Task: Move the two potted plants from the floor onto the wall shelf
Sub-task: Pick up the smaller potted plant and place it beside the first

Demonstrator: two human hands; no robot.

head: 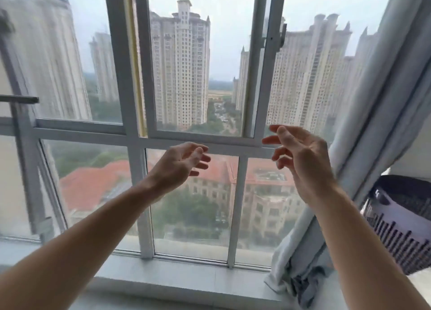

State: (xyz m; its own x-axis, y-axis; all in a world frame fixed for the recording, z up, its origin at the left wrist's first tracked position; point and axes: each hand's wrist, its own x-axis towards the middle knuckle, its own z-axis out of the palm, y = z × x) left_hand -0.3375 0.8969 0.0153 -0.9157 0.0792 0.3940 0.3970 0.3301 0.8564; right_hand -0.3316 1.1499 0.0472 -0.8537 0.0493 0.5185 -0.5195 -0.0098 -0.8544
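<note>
Both arms reach forward toward a large window. My left hand [180,162] is raised at centre, fingers loosely curled and apart, holding nothing. My right hand [300,157] is a little higher and to the right, fingers spread and bent, also holding nothing. Neither hand touches the glass or frame as far as I can tell. No potted plant and no wall shelf is in view.
A white-framed window [136,146] fills the view, with tower blocks outside. A pale sill [186,279] runs along the bottom. A light curtain [363,127] hangs at the right, bunched on the sill. A dark slatted basket [405,230] stands at the far right.
</note>
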